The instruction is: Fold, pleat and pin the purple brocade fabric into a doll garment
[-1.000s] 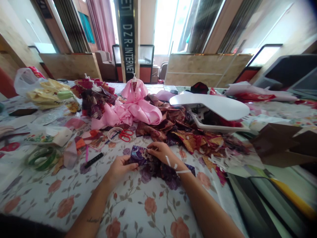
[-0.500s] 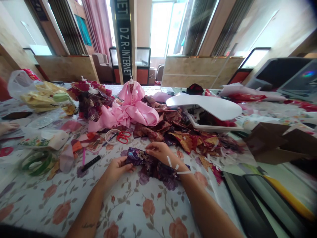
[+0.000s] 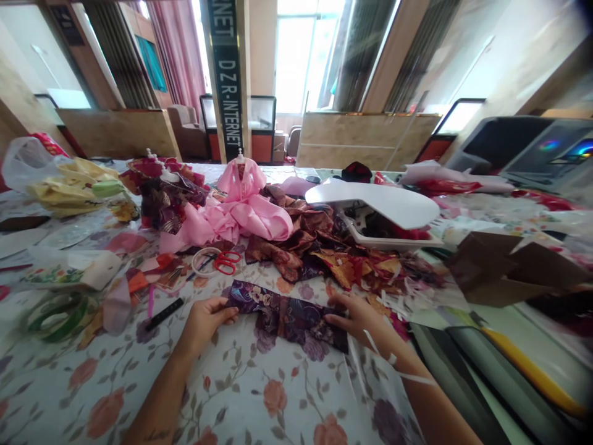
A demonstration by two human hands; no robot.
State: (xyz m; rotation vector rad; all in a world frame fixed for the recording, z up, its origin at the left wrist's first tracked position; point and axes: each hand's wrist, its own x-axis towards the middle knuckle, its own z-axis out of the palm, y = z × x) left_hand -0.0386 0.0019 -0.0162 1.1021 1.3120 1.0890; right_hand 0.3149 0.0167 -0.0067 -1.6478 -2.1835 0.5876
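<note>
**Purple cloth spread out between both hands**

Purple patterned cloth (image 3: 287,315) lies at the near middle of the desk (image 3: 241,389), stretched out sideways, lower edge uneven. Left hand (image 3: 206,318) grip: thumb and fingers pinching its left end. Right hand (image 3: 359,318) grip: fingers on the right end; can't tell if pinching or just resting.

Step looks like straightening the piece. Next move probably calls for light, even tension, upper edge lined up, no bunching. White strips (image 3: 417,378) on the right forearm could snag.

Black bar (image 3: 165,313) beyond the left hand, off to its left. Red-handled scissors (image 3: 227,259) beyond the cloth, apart from it. Farther back: brown fabric (image 3: 306,225), pink dress (image 3: 241,179).
</note>
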